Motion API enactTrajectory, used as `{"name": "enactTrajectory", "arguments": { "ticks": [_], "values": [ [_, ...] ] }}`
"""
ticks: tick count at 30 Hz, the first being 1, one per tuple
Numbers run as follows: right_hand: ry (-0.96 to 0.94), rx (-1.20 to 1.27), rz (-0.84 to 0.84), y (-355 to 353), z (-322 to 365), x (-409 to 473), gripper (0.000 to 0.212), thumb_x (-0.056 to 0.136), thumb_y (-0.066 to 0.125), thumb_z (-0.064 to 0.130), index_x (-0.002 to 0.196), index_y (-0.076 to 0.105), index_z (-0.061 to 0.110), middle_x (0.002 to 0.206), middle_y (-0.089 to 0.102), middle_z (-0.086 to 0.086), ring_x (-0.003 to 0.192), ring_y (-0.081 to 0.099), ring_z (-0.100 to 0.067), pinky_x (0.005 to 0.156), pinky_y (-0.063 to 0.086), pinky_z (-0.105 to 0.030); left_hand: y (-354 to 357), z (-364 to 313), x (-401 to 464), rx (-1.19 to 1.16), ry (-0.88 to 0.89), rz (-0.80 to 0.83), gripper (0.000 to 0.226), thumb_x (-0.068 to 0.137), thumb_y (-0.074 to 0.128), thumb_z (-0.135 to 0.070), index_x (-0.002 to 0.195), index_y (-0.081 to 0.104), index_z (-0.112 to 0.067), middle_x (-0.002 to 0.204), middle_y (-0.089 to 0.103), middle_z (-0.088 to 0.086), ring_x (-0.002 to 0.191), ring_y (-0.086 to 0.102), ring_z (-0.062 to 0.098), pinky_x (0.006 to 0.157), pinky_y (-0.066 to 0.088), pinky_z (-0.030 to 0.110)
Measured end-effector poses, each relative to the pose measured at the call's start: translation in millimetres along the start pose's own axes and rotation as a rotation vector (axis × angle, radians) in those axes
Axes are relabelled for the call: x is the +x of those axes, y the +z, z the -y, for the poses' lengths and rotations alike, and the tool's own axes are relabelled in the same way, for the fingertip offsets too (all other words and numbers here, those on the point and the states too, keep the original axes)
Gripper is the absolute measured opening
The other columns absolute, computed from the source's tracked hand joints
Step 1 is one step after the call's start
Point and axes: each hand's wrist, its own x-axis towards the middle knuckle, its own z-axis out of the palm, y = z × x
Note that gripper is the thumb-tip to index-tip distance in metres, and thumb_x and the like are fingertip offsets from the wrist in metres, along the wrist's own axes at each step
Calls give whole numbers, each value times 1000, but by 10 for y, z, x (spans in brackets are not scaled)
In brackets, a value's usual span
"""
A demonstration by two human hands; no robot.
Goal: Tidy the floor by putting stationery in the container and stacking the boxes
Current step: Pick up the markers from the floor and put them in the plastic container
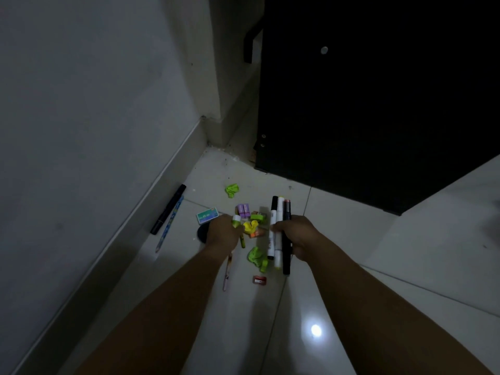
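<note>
1. The big black cabinet point(378, 104) is standing at the back, and the white wall point(81, 104) is running down the left side. Nothing on the floor point(405, 239) is being blocked by them.
2. The picking-up step is being done — stationery is being gathered off the floor. No container and no stack of boxes are being shown, so a place for the pens is going to be needed next, it seems.
3. Three markers point(278, 234) are being held in a bunch by the right hand point(297, 236), with its fingers curled round them.
4. A green pen point(238, 228) is being held by the left hand point(221, 231), fingers wrapped round it. Both hands are full, so more picking up is likely being made hard.
5. A black marker point(168, 209) and a blue pencil point(170, 226) are lying by the wall, well apart from the hands.
6. A small green box point(207, 215) is lying just beside the left hand.
7. Little erasers point(243, 211) and green scraps point(255, 255) are lying between the hands — and a red sharpener point(259, 280) is sitting nearer the person.
</note>
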Motion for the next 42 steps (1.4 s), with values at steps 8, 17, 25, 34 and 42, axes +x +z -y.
{"name": "enactTrajectory", "arguments": {
  "ticks": [8, 17, 25, 34, 42],
  "values": [
    [-5, -75, 20, -258, -42, -109, 22, 81, 64, -2, 101, 58, 4, 106, 62, -24, 92, 59, -34, 88, 50, -45, 115, -182, 147, 231, -35, -98, 24, 94, 49, -15, 110, 55, 2, 119, 60, 20, 113, 56, 33, 88, 44, 36],
    [15, 22, 118, -134, 27, -60, 22, 84, 62, -1, 104, 57, 5, 92, 60, -13, 80, 58, -25, 66, 50, -34, -154, -127, 151, -71, -26, 18, 26, 86, 62, -11, 95, 61, 13, 109, 61, 32, 105, 60, 38, 79, 47, 37],
    [18, -1, 120, 126, 118, -70, 12, 84, 61, -3, 82, 60, 8, 68, 66, -7, 54, 64, -17, 44, 48, -24, -354, 102, -141, -40, -100, 188, 27, 85, 60, -11, 104, 59, 8, 94, 63, 20, 82, 65, 22, 69, 50, 26],
    [-37, -96, 122, 198, 179, -353, 20, 82, 64, 0, 99, 58, 7, 90, 62, -13, 81, 59, -26, 71, 49, -35, -79, 181, -409, 237, -108, 131, 31, 95, 43, -6, 123, 53, 0, 127, 57, 18, 118, 55, 30, 94, 45, 32],
    [-41, -126, 47, 7, 195, -394, 21, 82, 64, -1, 101, 57, 4, 90, 63, -16, 81, 60, -30, 67, 51, -36, -15, 117, -384, 192, -112, 156, 34, 99, 40, -12, 129, 45, 2, 138, 46, 18, 129, 44, 29, 108, 36, 35]
  ]
}}
